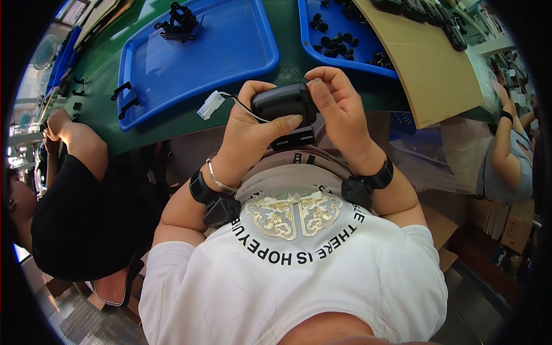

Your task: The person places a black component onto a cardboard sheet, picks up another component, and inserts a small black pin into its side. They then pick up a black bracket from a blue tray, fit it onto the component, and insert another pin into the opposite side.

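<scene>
A rounded black plastic housing (282,102) is held in front of my body, just off the table's near edge. My left hand (248,118) grips its left end, thumb across the near face. From it a thin cable runs out to the left and ends in a white plug (211,105). Under the housing sits a black slotted bracket (294,138); how the two join is hidden. At the housing's right end my right hand (340,109) is closed, thumb and forefinger tips pinched together. Whatever lies between those tips is too small to make out.
On the green table (95,109) a blue tray (230,46) carries black brackets (179,23). Another blue tray (307,40) holds several black knobs (338,45), with a cardboard sheet (422,63) overlapping its right side. Co-workers sit left (86,213) and right (509,144).
</scene>
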{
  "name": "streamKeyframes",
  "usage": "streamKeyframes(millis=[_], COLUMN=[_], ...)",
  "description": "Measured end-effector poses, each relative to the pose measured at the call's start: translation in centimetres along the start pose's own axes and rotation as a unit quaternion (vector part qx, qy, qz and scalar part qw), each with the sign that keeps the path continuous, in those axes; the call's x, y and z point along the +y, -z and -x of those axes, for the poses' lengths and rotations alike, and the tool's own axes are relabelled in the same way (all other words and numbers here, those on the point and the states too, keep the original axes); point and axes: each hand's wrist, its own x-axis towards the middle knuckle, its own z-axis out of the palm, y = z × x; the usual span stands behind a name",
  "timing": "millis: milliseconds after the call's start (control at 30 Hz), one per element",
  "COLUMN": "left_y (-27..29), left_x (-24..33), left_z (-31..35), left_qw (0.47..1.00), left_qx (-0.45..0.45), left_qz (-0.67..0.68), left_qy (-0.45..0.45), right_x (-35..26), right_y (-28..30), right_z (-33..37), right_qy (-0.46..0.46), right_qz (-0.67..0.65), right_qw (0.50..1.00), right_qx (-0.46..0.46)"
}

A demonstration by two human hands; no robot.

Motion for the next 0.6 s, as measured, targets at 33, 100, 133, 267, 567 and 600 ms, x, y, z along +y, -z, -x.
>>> streamKeyframes(millis=[33, 100, 133, 267, 567, 600], left_y=[-0.2, -0.5, -0.6, -0.9, -0.4, -0.4], left_x=[0.2, 0.6, 0.9, 0.9, 1.7, 1.9], left_z=[0.0, 0.0, -0.1, -0.2, 0.0, 0.0], left_qw=[0.999, 0.996, 0.992, 0.977, 0.990, 0.985], left_qx=[0.003, 0.007, 0.016, 0.034, -0.104, -0.118], left_qz=[0.045, 0.088, 0.127, 0.207, -0.076, -0.110], left_qy=[0.006, 0.012, 0.016, 0.020, -0.063, -0.060], right_x=[0.0, 0.0, 0.1, 0.4, -2.8, -3.3], right_y=[0.3, 1.0, 1.2, 0.1, 1.7, 1.7], right_z=[0.1, 0.3, 0.4, 1.6, 1.1, 0.7], right_qy=[0.001, 0.079, 0.117, 0.120, 0.028, 0.013], right_qz=[-0.001, 0.009, 0.014, 0.093, 0.033, 0.080], right_qw=[1.000, 0.995, 0.988, 0.986, 0.995, 0.991], right_qx=[0.001, -0.064, -0.096, -0.071, -0.094, -0.106])
